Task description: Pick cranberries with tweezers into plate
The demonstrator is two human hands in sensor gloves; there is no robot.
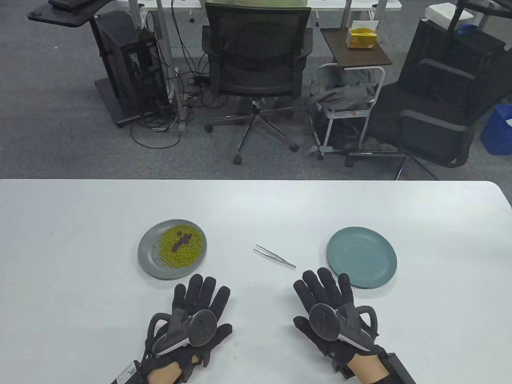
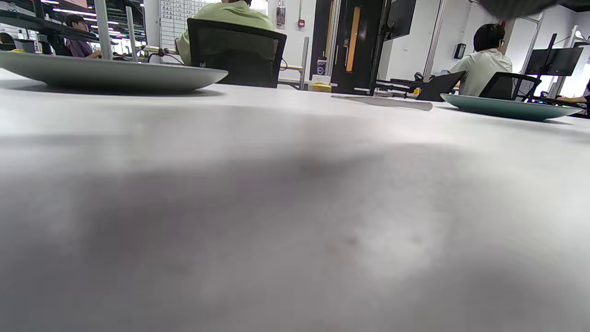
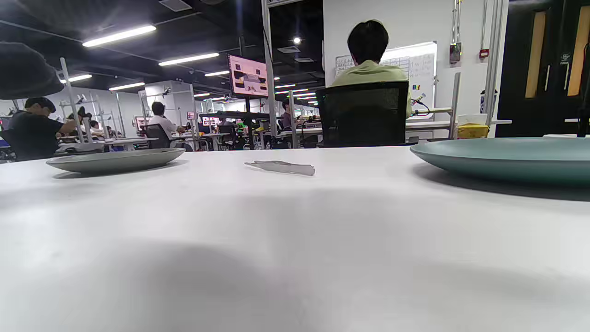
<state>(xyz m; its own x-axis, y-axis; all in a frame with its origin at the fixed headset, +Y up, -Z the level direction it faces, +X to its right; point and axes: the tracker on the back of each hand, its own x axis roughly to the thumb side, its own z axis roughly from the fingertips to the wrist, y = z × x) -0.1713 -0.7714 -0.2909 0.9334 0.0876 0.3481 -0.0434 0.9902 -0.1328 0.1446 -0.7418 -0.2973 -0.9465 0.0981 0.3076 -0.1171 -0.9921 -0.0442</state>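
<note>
My gloved hands lie flat, fingers spread, holding nothing; thin metal tweezers (image 1: 275, 256) rest on the white surface (image 1: 80, 224) just beyond my right grip (image 1: 332, 308), seemingly untouched.

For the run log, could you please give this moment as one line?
left hand: flat on table, empty | right hand: flat, empty | tweezers: untouched, between plates | cranberries: on grey plate | teal plate: empty

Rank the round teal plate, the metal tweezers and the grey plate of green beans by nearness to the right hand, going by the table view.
1. Round teal plate: just ahead-right of the right hand, its rim at the fingertips.
2. Metal tweezers: ahead-left, lying on the white table between the plates.
3. Grey plate of green beans, dark cranberries on top: far left, ahead of the left hand.
</note>
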